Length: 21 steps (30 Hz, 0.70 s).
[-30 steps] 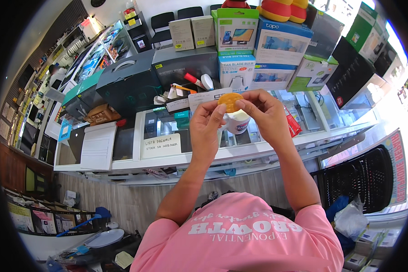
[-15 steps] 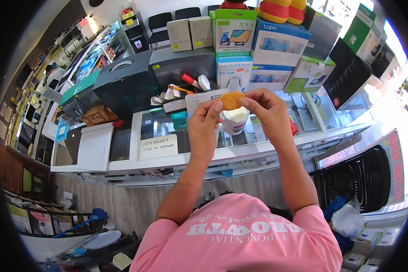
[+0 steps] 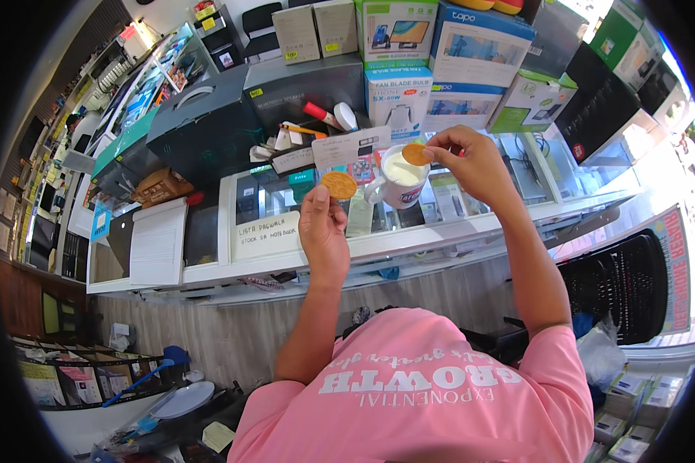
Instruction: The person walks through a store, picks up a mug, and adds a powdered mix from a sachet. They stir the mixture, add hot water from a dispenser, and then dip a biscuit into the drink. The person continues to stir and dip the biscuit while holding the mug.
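Observation:
My left hand [image 3: 323,231] pinches a round golden cracker [image 3: 339,185] between thumb and fingers, above the front part of the glass counter. In my right hand [image 3: 465,158] is a second cracker [image 3: 415,154], held by its edge over the rim of a white mug [image 3: 400,187]. The mug stands upright on the counter and holds a white, milky liquid [image 3: 401,168]. Its handle points to the left, toward the cracker in my left hand. Part of the mug's mouth is hidden behind the right-hand cracker.
Below the mug lies the glass display counter [image 3: 278,261] with a white frame. Boxes [image 3: 398,96] are stacked along its back. A pen holder with an orange pencil [image 3: 305,130] stands left of the mug. An open notebook [image 3: 157,243] lies farther left. A black chair [image 3: 622,289] is at right.
Both hands were together at one cracker in front of the mug. They have parted, left hand going left and down, right hand staying by the mug, and each now has a cracker.

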Available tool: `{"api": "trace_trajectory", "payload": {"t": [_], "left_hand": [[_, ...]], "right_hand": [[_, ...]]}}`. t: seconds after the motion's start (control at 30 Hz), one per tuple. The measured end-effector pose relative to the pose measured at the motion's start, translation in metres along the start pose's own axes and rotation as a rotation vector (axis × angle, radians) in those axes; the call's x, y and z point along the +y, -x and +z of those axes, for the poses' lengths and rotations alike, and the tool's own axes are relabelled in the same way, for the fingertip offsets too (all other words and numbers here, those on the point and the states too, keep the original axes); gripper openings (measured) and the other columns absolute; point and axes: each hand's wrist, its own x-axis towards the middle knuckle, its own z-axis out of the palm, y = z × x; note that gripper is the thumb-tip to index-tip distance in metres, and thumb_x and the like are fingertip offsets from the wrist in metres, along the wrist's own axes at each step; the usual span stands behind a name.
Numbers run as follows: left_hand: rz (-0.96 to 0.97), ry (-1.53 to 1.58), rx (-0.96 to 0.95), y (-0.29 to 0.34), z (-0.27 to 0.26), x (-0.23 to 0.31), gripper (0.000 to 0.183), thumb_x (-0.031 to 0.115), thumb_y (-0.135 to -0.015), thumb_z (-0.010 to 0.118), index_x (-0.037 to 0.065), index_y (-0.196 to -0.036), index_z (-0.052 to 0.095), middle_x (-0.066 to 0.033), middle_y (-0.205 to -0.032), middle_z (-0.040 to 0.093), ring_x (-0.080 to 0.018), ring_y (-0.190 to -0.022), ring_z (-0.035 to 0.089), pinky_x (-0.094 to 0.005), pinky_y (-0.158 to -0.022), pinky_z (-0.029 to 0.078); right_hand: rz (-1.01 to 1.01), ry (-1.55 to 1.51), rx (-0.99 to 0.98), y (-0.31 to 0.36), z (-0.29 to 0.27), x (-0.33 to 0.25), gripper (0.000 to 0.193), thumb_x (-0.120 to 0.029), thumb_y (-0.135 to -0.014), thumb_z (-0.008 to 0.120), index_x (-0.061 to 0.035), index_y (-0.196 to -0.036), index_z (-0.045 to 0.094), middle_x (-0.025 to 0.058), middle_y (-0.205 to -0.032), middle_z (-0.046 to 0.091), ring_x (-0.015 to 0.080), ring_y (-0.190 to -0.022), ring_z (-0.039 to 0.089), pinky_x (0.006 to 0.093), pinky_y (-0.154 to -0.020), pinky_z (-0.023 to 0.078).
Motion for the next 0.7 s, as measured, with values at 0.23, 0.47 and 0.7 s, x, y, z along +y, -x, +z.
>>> {"api": "trace_trajectory", "payload": {"t": [0.23,0.47,0.7], "left_hand": [[0.002,0.013,-0.003,0.0,-0.022,-0.027,0.022,0.029,-0.104,0.066,0.008,-0.111,0.063,0.0027,-0.091,0.056,-0.0047,-0.072,0.045,-0.0226,-0.067,0.037],[0.027,-0.048,-0.057,-0.001,-0.023,-0.026,0.025,0.029,-0.104,0.066,0.006,-0.113,0.063,0.0027,-0.09,0.057,-0.0052,-0.073,0.044,-0.0226,-0.067,0.036],[0.027,-0.037,-0.047,-0.004,-0.027,-0.03,0.024,0.028,-0.104,0.066,0.005,-0.113,0.064,0.0029,-0.089,0.057,-0.0052,-0.074,0.044,-0.0228,-0.068,0.036]], "right_hand": [[-0.257,0.368,-0.045,-0.006,0.024,0.007,0.016,-0.023,-0.087,0.075,-0.0094,-0.094,0.079,0.0088,-0.093,0.068,0.0302,-0.1,0.062,0.0429,-0.087,0.05],[-0.292,0.429,-0.034,-0.007,0.025,0.012,0.016,-0.024,-0.088,0.074,-0.0101,-0.093,0.078,0.0089,-0.096,0.065,0.0298,-0.1,0.06,0.0435,-0.087,0.05],[-0.291,0.451,-0.064,-0.008,0.023,0.006,0.015,-0.024,-0.089,0.073,-0.0106,-0.093,0.078,0.0081,-0.097,0.065,0.029,-0.1,0.06,0.0438,-0.087,0.05]]}}
